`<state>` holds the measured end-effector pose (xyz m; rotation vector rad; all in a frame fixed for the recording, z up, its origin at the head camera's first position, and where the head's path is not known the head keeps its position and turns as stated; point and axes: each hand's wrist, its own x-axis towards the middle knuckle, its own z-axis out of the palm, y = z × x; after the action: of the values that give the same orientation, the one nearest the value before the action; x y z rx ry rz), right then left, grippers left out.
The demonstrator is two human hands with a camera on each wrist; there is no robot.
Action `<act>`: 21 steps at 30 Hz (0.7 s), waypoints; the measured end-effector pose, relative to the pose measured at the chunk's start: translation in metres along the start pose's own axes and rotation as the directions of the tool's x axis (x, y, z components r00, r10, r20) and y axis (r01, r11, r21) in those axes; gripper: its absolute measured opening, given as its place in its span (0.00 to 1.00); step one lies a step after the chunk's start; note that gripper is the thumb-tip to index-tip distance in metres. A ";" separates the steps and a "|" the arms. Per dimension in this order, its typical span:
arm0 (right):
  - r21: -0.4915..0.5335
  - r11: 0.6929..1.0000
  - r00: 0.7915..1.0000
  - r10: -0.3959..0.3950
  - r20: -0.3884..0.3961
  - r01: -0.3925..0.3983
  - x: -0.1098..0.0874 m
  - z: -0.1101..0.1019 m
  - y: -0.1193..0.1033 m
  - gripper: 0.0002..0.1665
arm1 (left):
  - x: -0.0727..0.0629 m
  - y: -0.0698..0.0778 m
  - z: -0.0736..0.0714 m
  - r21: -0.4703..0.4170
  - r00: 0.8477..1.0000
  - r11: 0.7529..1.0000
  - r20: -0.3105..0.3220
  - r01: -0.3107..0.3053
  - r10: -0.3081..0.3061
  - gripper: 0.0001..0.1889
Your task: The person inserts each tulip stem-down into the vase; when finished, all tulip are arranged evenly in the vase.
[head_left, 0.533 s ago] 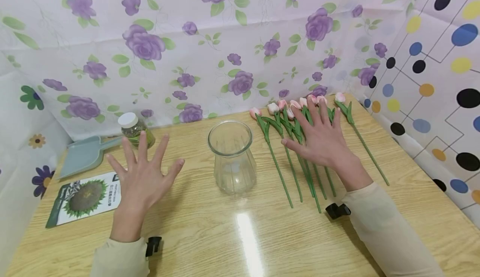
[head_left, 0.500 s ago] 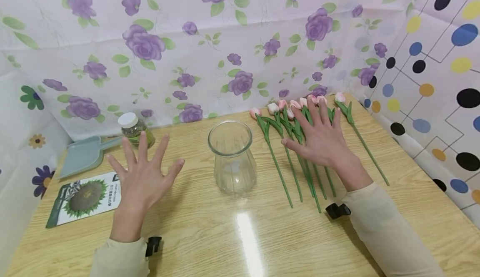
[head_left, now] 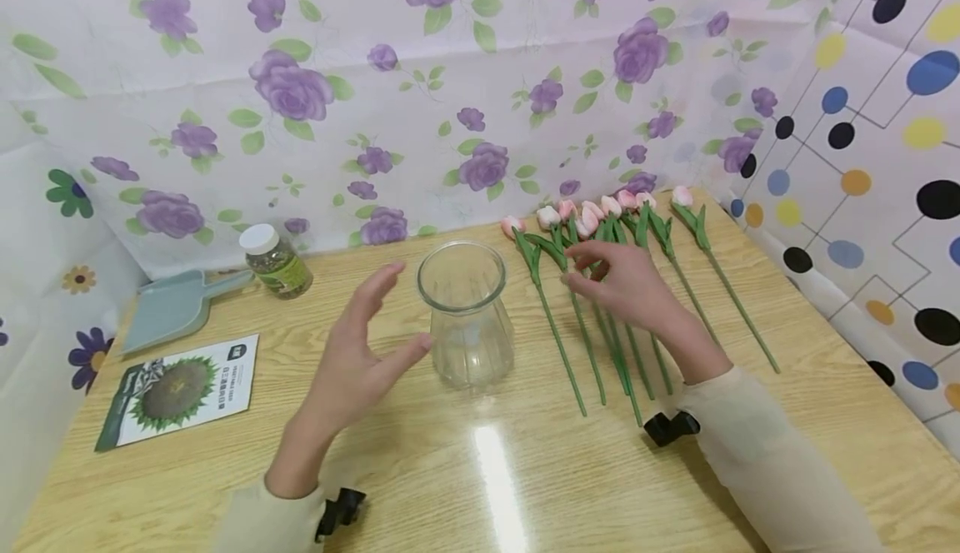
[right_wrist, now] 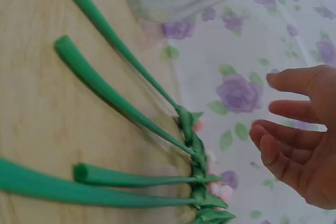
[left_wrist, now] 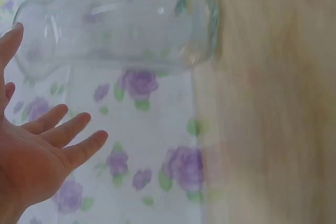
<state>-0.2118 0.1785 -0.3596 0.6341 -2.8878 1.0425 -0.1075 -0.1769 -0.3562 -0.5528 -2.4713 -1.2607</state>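
A clear glass vase (head_left: 471, 349) stands upright near the middle of the wooden table. Just left of it is my left hand (head_left: 356, 366), thumb and fingers parted, with the thumb tip close to the glass; the left wrist view also has this hand (left_wrist: 39, 153) by the vase's mouth. Pink artificial tulips (head_left: 587, 221) with green stems lie side by side to the right. Over their leaves and upper stems is my right hand (head_left: 630, 286), its fingers loosely bent. The right wrist view has nothing between that hand's fingers, and the stems (right_wrist: 123, 100) are apart from it.
A white-lidded jar (head_left: 281, 272) with dark contents stands at the back left. Beside it lies a grey-blue dustpan (head_left: 168, 311), and in front a seed packet (head_left: 180, 392) with a sunflower picture. Flowered cloth (head_left: 337, 161) hangs behind the table.
My left hand has moved right, from near the seed packet to beside the vase, and turned on its side. The right hand's spread fingers have bent and drawn together over the tulips.
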 end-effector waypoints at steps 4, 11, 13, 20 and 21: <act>0.029 0.998 0.989 0.047 0.141 -0.052 0.009 0.015 0.002 0.21 | -0.002 0.004 0.018 -0.063 1.000 0.998 0.021 -0.021 0.022 0.45; 0.012 0.996 0.959 0.082 0.272 -0.089 0.020 0.032 0.006 0.17 | -0.003 0.002 0.035 -0.016 1.000 1.000 0.019 -0.021 0.021 0.51; -0.004 0.997 0.957 0.078 0.280 -0.080 0.021 0.035 0.006 0.17 | -0.003 0.002 0.038 -0.004 1.000 1.000 0.014 -0.026 0.026 0.53; -0.050 0.997 0.952 0.065 0.300 -0.052 0.025 0.042 0.006 0.17 | -0.002 0.004 0.043 -0.007 1.000 1.000 -0.003 -0.022 0.022 0.55; -0.056 0.997 0.951 0.065 0.302 -0.050 0.026 0.043 0.006 0.17 | -0.002 0.004 0.043 -0.008 1.000 1.000 0.001 -0.019 0.019 0.55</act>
<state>-0.2322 0.1464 -0.3932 0.7754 -3.2004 0.9546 -0.1081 -0.1401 -0.3791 -0.5775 -2.4570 -1.2640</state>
